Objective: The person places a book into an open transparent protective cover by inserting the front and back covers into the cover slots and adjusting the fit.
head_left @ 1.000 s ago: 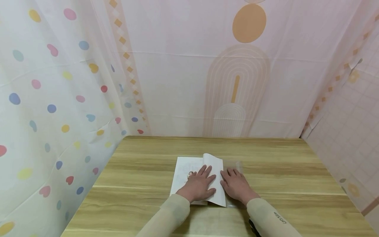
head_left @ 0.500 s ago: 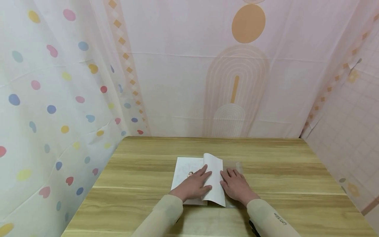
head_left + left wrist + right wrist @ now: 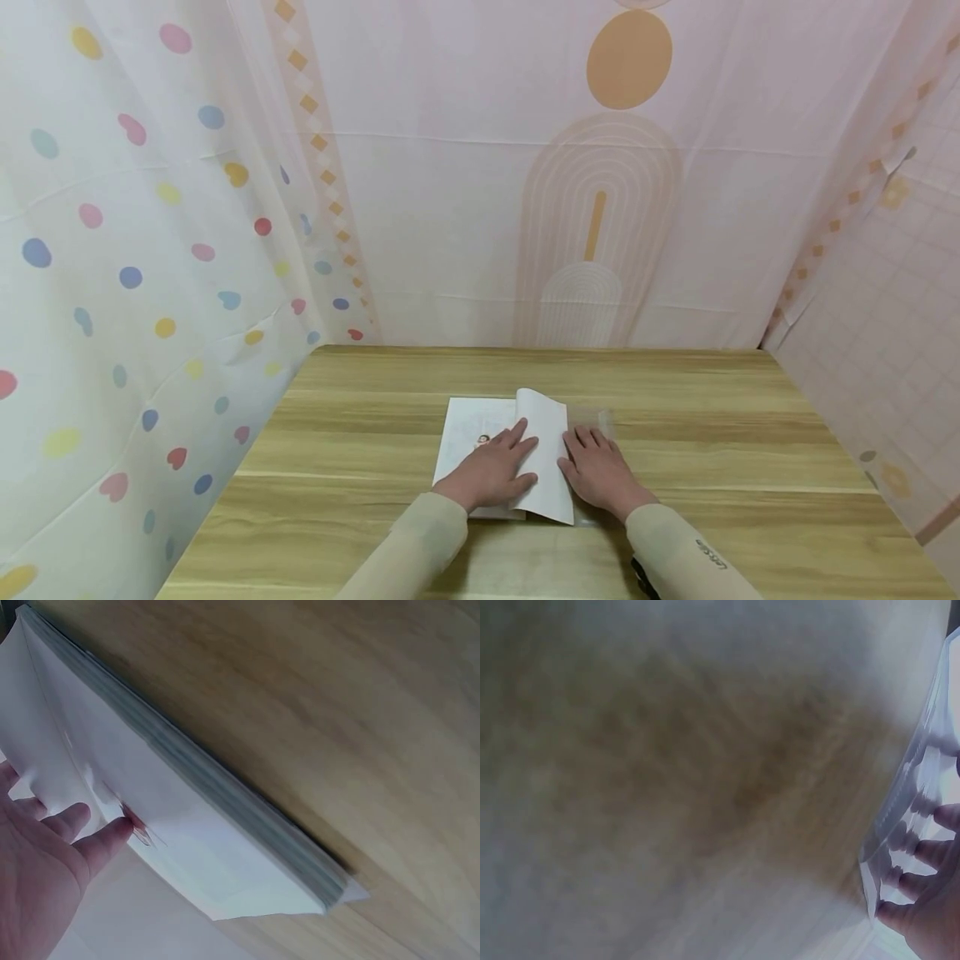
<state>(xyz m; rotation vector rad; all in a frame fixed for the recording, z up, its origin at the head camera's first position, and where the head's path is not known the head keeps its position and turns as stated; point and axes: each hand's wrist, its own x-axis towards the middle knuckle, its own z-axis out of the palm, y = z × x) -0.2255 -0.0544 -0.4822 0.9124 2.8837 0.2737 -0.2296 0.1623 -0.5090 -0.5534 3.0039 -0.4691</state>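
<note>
A thick book with a small printed figure on its white page lies flat on the table. Its right part is covered by a white leaf that curves up at the fold. My left hand rests across the page and leaf, fingers extended. In the left wrist view this hand has its fingertips on the page, beside the stacked edge of the book. My right hand lies on a clear plastic sheet, fingertips at the leaf's right edge. The plastic also shows under the fingers in the right wrist view.
The wood-grain table extends around the book on all sides. Patterned cloth hangs behind it, with a dotted curtain on the left and a checked one on the right.
My left hand has slid slightly left and toward me over the page, uncovering more of the white leaf. The leaf's free edge has shifted a little right. My right hand stays nearly in place.
</note>
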